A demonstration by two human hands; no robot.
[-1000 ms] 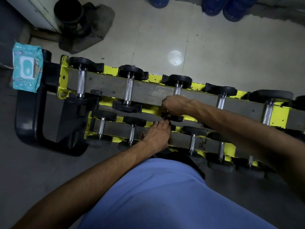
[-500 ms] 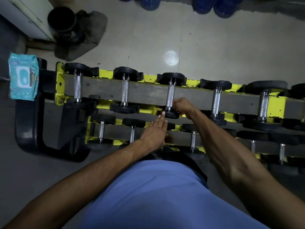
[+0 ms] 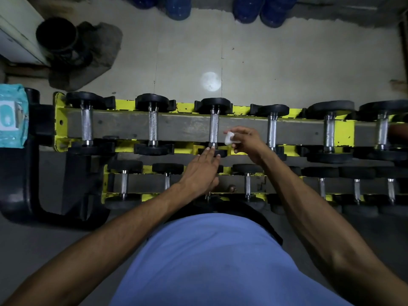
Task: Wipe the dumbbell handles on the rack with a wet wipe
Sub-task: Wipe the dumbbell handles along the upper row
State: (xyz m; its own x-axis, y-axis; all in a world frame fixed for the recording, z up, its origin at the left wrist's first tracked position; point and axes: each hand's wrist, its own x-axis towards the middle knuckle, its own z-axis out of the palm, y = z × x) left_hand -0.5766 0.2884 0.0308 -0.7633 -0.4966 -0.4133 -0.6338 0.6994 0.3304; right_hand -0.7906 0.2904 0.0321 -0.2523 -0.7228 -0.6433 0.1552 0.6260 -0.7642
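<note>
A yellow two-tier dumbbell rack [image 3: 183, 107] runs across the view, with several black-ended dumbbells with chrome handles on each tier. My right hand [image 3: 248, 142] pinches a small crumpled white wet wipe [image 3: 229, 138] just right of the third upper dumbbell's handle [image 3: 213, 130], not touching it. My left hand [image 3: 202, 171] reaches out with straight fingers; its fingertips touch the near end of that same dumbbell at the handle's base. A dumbbell on the lower tier lies hidden beneath my left hand.
A teal wet-wipe pack [image 3: 11, 115] lies on a black frame [image 3: 19, 173] at the left end of the rack. A black bucket [image 3: 57, 37] stands far left on the tiled floor, blue water jugs [image 3: 254, 7] along the far wall.
My right hand has come off the third upper handle and moved right, showing the wipe. My left hand slid forward from the lower tier to the dumbbell's near end.
</note>
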